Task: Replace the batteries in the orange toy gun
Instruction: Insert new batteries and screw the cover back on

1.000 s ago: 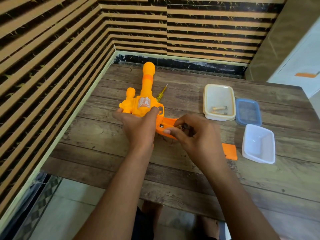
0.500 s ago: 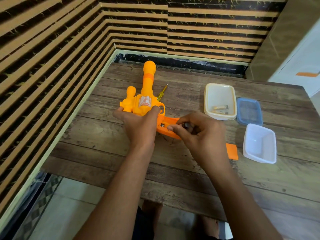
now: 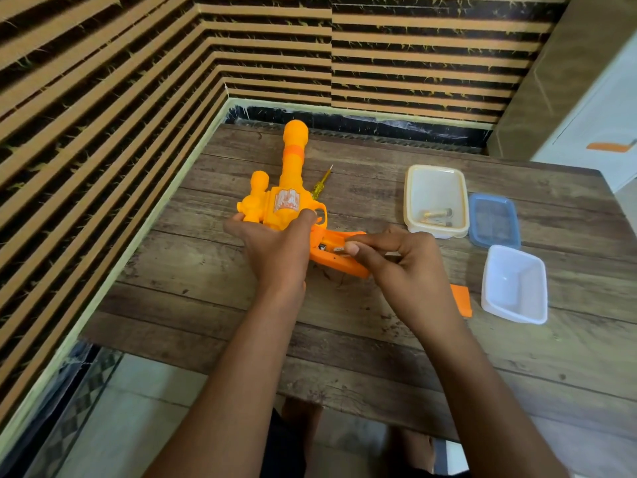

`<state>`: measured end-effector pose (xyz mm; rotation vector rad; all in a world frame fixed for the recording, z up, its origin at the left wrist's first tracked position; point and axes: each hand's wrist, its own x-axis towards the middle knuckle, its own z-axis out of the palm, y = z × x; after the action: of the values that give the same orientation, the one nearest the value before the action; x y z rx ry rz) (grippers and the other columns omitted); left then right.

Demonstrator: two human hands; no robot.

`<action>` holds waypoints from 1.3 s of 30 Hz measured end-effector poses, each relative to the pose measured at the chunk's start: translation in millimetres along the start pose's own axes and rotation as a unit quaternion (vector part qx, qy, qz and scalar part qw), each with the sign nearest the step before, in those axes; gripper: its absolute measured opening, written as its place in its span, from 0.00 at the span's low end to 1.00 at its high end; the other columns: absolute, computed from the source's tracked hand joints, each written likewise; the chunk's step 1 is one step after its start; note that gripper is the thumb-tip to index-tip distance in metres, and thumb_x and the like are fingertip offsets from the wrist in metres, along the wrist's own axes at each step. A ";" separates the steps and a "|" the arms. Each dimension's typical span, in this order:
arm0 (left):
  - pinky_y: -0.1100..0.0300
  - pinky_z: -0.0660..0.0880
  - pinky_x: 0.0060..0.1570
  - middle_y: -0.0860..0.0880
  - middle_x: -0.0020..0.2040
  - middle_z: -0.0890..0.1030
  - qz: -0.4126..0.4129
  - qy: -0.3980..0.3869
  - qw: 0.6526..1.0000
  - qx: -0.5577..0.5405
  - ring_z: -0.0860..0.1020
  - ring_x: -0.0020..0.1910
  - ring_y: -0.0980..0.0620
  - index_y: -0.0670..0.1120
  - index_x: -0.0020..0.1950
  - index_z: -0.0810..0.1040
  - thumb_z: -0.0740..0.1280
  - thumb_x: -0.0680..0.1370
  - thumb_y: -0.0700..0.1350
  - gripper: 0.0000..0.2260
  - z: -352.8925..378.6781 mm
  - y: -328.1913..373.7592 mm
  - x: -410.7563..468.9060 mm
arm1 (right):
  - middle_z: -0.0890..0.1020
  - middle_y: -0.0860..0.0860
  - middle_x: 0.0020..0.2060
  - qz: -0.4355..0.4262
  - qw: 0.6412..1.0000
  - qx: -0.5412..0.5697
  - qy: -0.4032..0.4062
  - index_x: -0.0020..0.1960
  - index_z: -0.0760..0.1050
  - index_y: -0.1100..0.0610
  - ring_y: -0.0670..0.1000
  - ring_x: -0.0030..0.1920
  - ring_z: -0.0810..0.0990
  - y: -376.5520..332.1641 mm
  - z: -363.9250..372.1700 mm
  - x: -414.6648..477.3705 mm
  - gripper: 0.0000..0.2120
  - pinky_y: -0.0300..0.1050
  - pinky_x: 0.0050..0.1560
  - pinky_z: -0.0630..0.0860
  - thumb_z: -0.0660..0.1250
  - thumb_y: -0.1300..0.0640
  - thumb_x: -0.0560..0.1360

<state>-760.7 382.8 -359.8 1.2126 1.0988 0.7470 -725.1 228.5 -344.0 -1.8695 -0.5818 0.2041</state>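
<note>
Orange toy gun (image 3: 287, 198) lies on the wooden counter (image 3: 193, 291) near the left wall, barrel pointing away, grip pointing right toward the person. Left hand (image 3: 275, 250) clamps the body from the near side — fingers wrapped around the gun just behind the trigger guard, thumb up on the cylinder. Right hand (image 3: 406, 267) sits at the open grip compartment (image 3: 331, 250), fingers pinched narrow at its edge; something small and metallic shows inside the compartment, but I cannot tell whether the fingers actually hold a battery. Yellow-handled screwdriver (image 3: 320, 182) lies just beside the gun on its right, partly hidden behind it. Orange cover (image 3: 462, 300) lies flat on the counter by the right wrist. Cream tray (image 3: 436, 174) further right holds two batteries (image 3: 437, 217) at its near end; blue lid (image 3: 494, 220) touching or just beside it — white tub (image 3: 515, 284) near that, nearer to the person.
</note>
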 end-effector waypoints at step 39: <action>0.38 0.86 0.45 0.50 0.54 0.83 -0.022 -0.016 0.999 -0.036 0.86 0.46 0.49 0.49 0.70 0.65 0.82 0.64 0.42 0.40 0.4 -0.9 1.7 | 0.79 0.72 0.57 0.298 0.789 0.526 0.112 0.65 0.70 0.66 0.61 0.51 0.88 -4.8 -16.2 3.4 0.21 0.51 0.56 0.84 0.58 0.82 0.76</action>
<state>-759.9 384.0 -361.1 1.1328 1.0602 0.7240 -717.0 217.9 -333.2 -0.8742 0.3128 0.5754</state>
